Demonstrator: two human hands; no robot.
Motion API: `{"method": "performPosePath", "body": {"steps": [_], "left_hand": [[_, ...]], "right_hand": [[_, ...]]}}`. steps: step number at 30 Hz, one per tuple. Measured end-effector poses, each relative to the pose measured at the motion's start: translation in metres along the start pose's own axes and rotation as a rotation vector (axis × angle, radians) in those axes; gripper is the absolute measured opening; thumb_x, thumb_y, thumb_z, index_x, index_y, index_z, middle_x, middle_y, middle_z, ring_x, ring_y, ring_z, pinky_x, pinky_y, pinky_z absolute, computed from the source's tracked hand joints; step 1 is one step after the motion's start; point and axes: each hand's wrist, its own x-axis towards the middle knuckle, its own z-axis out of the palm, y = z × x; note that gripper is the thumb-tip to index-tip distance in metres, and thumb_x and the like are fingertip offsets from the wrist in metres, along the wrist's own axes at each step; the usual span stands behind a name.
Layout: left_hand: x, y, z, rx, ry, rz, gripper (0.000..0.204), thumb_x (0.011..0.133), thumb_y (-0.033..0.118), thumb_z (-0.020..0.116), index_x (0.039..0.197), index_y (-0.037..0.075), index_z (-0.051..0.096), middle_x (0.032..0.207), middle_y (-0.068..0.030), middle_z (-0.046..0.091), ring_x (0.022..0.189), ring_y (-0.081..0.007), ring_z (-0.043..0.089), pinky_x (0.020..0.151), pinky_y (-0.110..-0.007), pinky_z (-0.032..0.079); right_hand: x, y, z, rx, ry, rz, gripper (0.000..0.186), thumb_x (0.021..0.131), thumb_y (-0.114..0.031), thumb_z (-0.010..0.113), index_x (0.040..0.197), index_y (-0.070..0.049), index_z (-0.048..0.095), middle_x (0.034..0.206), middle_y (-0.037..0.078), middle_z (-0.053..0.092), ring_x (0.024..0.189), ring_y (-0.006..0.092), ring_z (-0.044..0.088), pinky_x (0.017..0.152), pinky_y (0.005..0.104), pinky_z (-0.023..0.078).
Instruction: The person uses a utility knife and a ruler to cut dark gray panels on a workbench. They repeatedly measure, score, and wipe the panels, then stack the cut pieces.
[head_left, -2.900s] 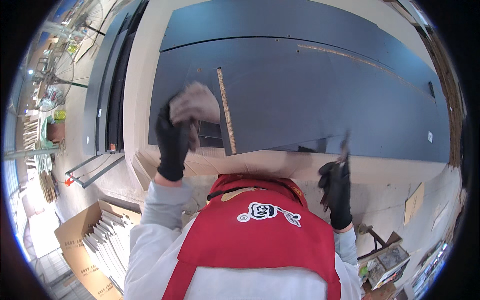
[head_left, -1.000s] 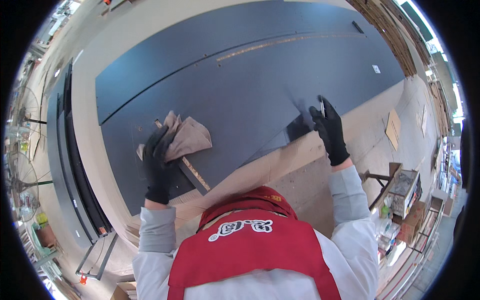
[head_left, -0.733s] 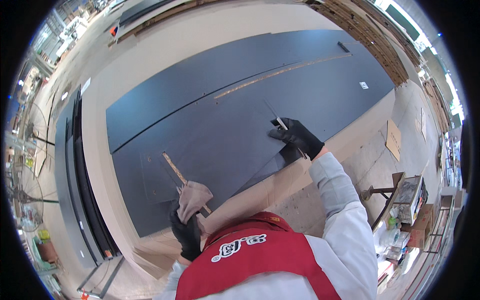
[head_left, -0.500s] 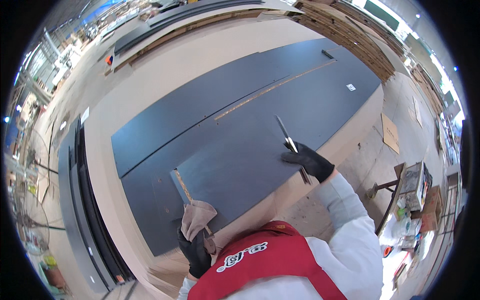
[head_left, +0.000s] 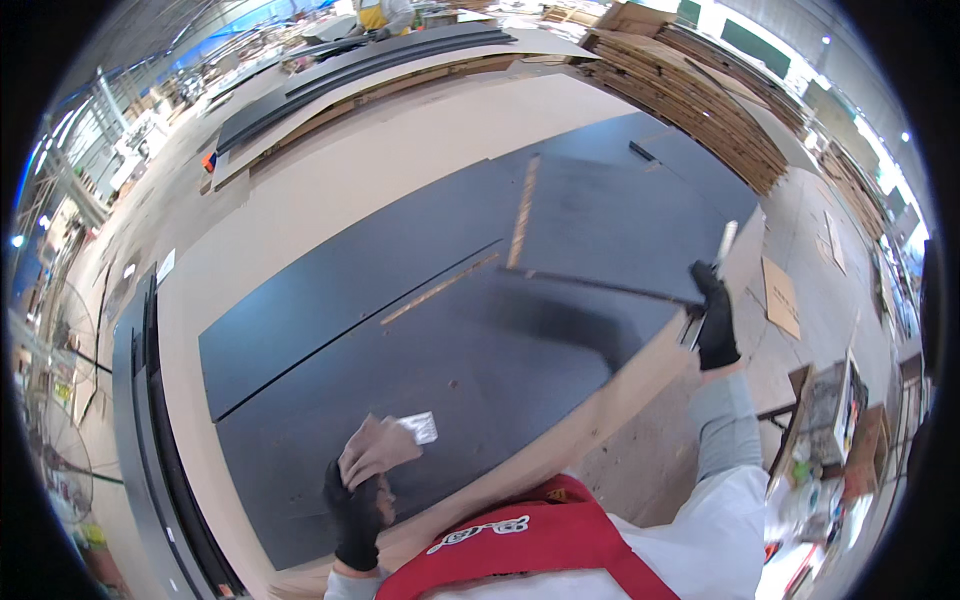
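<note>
Left hand in a black glove is closed around a crumpled tan rag, pressed on the near dark panel. Further out, right hand grips a slim tool at the raised edge of another dark board, tilted up off the workbench

We see matt, dark grey boards with raw wood-coloured edges lying on a smooth pale tan sheet. Our black fabric gloves grip a crumpled beige cloth and a lifted panel.
</note>
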Motion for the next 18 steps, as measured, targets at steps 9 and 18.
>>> {"method": "performPosePath", "body": {"steps": [9, 18], "left_hand": [[-0.026, -0.05, 0.046, 0.677, 0.447, 0.098, 0.027, 0.083, 0.013, 0.065, 0.107, 0.003, 0.061, 0.102, -0.0113, 0.064, 0.094, -0.0277, 0.062, 0.087, -0.037, 0.047], [-0.016, -0.021, 0.071, 0.738, 0.545, -0.018, 0.02, 0.09, 0.019, 0.06, 0.104, 0.003, 0.059, 0.093, -0.008, 0.063, 0.085, -0.0198, 0.061, 0.077, -0.033, 0.049]], "right_hand": [[0.315, -0.015, 0.001, -0.415, -0.241, -0.044, 0.032, 0.086, -0.033, 0.066, 0.106, -0.008, 0.065, 0.084, -0.004, 0.059, 0.065, 0.006, 0.047, 0.054, 0.0221, 0.035], [0.448, 0.044, 0.039, -0.558, -0.558, 0.144, 0.029, 0.085, -0.037, 0.069, 0.103, -0.015, 0.066, 0.079, -0.008, 0.053, 0.069, 0.0061, 0.046, 0.061, 0.0231, 0.035]]}}
